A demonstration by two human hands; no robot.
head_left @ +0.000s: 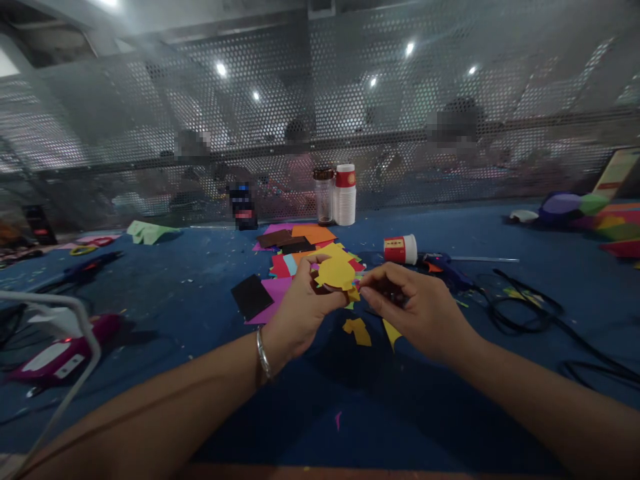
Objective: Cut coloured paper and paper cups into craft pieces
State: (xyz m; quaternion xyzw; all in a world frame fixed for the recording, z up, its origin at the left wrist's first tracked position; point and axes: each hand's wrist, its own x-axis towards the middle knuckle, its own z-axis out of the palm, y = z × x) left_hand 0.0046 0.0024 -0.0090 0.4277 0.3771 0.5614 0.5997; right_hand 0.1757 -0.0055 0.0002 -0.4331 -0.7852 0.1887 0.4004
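Blue tbl [280, 423] | 1 jar [325, 200] | L fingers [329, 305] pinch 1 ylw cutout [336, 273] | R fingers [390, 277]: unclear

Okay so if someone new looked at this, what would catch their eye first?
Probably the bright yellow cutout in the left hand, near the middle of the view, with the right hand close beside it. After that, the colourful paper mostly just beyond the hands, then the red cup lying on its side to the right.

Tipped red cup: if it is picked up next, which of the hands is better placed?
Probably the right hand: the red cup lies just beyond it, while the left hand holds the yellow paper.
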